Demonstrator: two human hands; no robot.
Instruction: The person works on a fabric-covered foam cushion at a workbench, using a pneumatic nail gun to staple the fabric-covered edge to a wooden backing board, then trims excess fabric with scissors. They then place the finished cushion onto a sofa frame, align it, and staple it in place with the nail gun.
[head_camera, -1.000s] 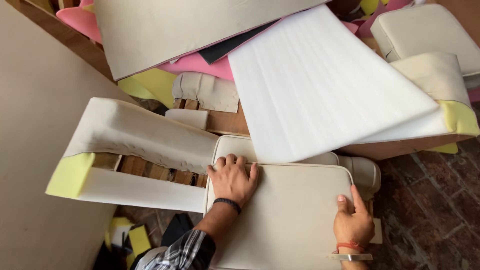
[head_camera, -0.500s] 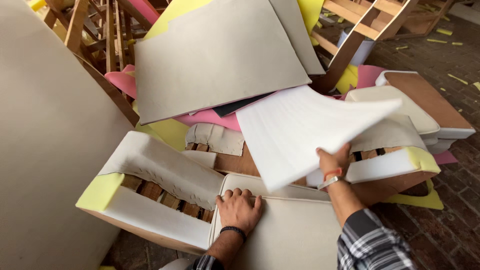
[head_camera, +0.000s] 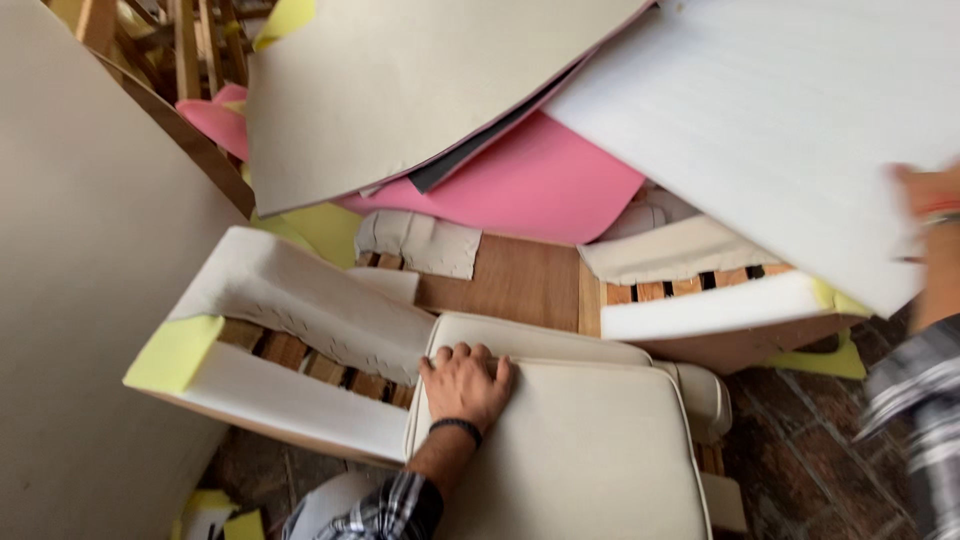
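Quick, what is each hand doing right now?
Left hand: open, flat on the cream cushion.
Right hand: blurred, at the edge of the white foam sheet; grip cannot be told.

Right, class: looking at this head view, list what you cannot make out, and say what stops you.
- Right hand: blurred and cut by the right edge; its grip on the white foam sheet is unclear.
- Pink sheet: mostly covered by the grey board.
- Cushion under the left hand: cut off by the bottom edge.
- Wooden frames, top left: too small.
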